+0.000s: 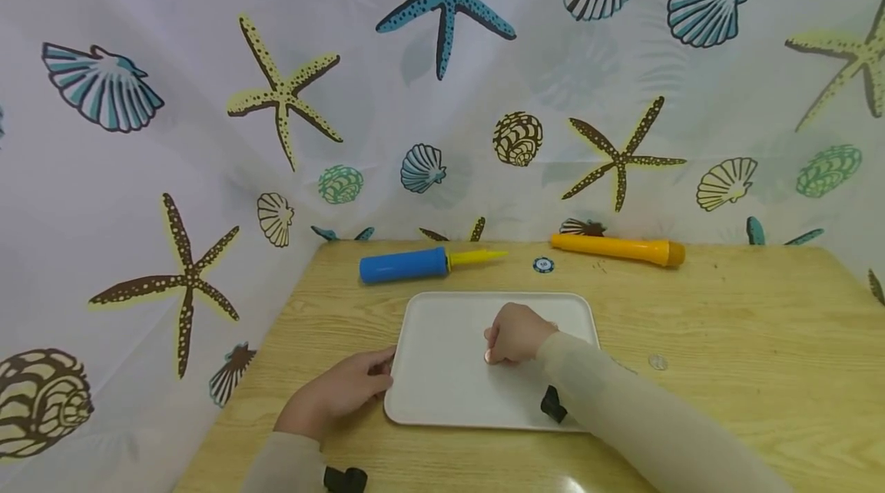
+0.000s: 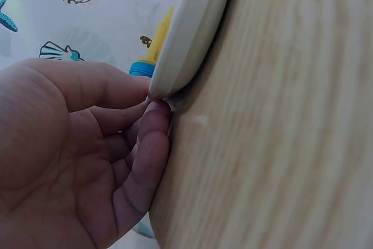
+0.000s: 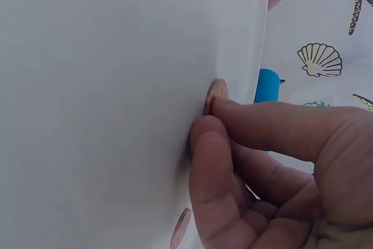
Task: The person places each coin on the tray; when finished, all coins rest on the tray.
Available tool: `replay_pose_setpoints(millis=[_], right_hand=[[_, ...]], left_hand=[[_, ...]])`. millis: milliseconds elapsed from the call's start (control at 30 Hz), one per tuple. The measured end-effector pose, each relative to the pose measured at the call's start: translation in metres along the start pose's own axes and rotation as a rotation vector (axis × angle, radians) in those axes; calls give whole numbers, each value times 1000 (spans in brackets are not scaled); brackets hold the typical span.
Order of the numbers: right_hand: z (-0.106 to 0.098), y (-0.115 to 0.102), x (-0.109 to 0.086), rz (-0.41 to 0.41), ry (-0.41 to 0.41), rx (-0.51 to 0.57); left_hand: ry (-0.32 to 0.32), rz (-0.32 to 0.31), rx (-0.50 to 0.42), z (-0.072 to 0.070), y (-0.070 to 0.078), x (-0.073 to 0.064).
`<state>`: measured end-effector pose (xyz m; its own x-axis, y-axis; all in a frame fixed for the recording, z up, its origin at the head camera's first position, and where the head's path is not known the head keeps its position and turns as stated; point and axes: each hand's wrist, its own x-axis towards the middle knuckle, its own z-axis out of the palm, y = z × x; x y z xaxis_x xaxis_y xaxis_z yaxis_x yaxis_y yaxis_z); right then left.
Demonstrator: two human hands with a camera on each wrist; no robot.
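Here, at lower centre, we see the right hand, fingers pinching a copper-coloured coin over the white tray; probably light, stiff and slippery, it suits a rim hold. Lower left, the left hand pinches the tray's edge.

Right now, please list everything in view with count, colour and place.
Table: 1, light brown, below
Backdrop: 1, white, sea-printed, behind table
Tray: 1, white, on table
Copper coins: 2, reddish-brown, one pinched, one on tray
Silvery coin: at least 1, grey, right of tray
Pump: 1, blue and yellow, behind tray
Chip: 1, blue and white, behind tray
Microphone-like stick: 1, orange, back right
Sleeves: 2, cream, front
Wrist devices: 2, black, by sleeves
Left hand: 1, at tray's left edge
Right hand: 1, over tray
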<state>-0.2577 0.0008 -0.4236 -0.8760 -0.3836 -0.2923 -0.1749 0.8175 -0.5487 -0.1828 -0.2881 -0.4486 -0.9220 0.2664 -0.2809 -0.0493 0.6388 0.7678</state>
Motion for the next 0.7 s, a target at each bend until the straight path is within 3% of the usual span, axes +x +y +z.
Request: replay_pose_setpoints(millis=[167, 300, 467, 700], right_hand=[[-1, -1, -2, 30, 0, -18], [-4, 7, -3, -24, -27, 49], [-16, 29, -7, -116, -39, 209], [-53, 71, -32, -135, 49, 238]], left_hand=[[0, -7, 3, 1, 0, 1], [2, -10, 10, 1, -1, 2], [19, -29, 16, 2, 0, 2], [32, -45, 13, 3, 0, 1]])
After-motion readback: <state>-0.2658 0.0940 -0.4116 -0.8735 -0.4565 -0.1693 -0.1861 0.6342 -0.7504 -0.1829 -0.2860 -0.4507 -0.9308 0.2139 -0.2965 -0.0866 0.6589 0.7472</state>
